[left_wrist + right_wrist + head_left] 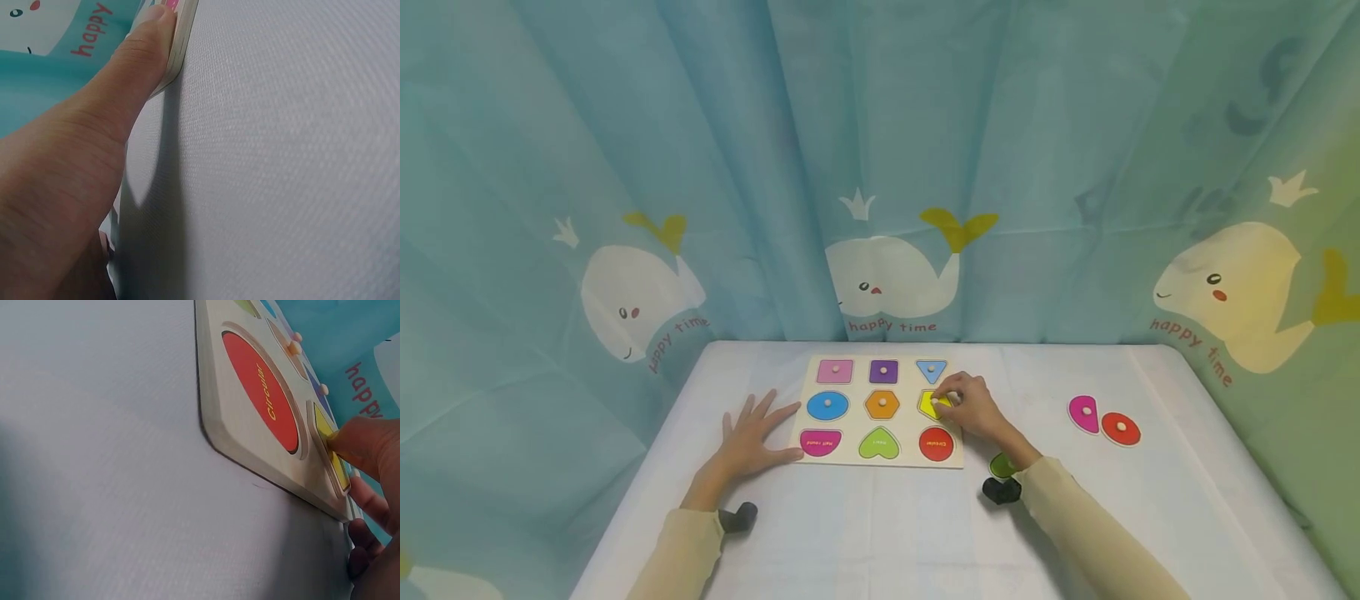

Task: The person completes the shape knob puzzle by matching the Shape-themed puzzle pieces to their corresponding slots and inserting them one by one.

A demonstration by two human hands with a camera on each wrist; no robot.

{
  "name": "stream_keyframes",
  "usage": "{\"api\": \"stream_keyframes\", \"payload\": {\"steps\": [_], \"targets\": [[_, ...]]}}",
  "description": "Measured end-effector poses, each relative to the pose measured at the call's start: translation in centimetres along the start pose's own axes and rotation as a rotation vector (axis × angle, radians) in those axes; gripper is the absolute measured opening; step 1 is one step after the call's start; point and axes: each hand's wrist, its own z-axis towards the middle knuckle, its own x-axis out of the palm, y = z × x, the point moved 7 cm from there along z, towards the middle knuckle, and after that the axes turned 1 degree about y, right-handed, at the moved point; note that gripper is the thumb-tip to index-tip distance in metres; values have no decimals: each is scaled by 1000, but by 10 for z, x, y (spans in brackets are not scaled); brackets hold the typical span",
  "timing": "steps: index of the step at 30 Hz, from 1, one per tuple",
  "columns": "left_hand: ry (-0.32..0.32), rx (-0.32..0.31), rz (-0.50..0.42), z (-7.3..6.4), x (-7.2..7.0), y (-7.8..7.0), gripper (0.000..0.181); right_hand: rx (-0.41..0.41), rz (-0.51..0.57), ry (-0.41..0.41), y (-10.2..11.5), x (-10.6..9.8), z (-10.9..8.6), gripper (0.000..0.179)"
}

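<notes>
A wooden shape puzzle board [850, 421] lies flat on the table. My right hand [973, 407] pinches the knob of a yellow puzzle piece [323, 428], which sits in its recess at the board's right side. With fingers spread, my left hand [747, 437] touches the board's left edge; its thumb [147, 40] rests on the near corner in the left wrist view. Knobbed pieces fill several recesses, among them a blue oval [827, 406] and an orange hexagon [882, 405]. The near row shows bare printed recesses: half round [821, 442], heart [878, 443] and circular [936, 444].
A magenta half-round piece [1083, 414] and a red round piece [1121, 428] lie on the white tablecloth [880, 533] at the right. Partly hidden beneath my right forearm is a green piece [1001, 466]. A blue curtain [760, 167] with printed whales hangs behind the table.
</notes>
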Motion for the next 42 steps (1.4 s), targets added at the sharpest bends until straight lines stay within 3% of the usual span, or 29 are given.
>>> {"api": "stream_keyframes", "payload": {"steps": [21,34,42], "targets": [[-5,7,2,-2,-2,-3,90,37,-22,-5,-7,4,7,8],[-5,4,-9,-2,-3,-2,89,-11,-2,21,-6,4,8,8],[-2,7,0,-1,-1,-1,90,43,10,26,-8,4,7,8]]}}
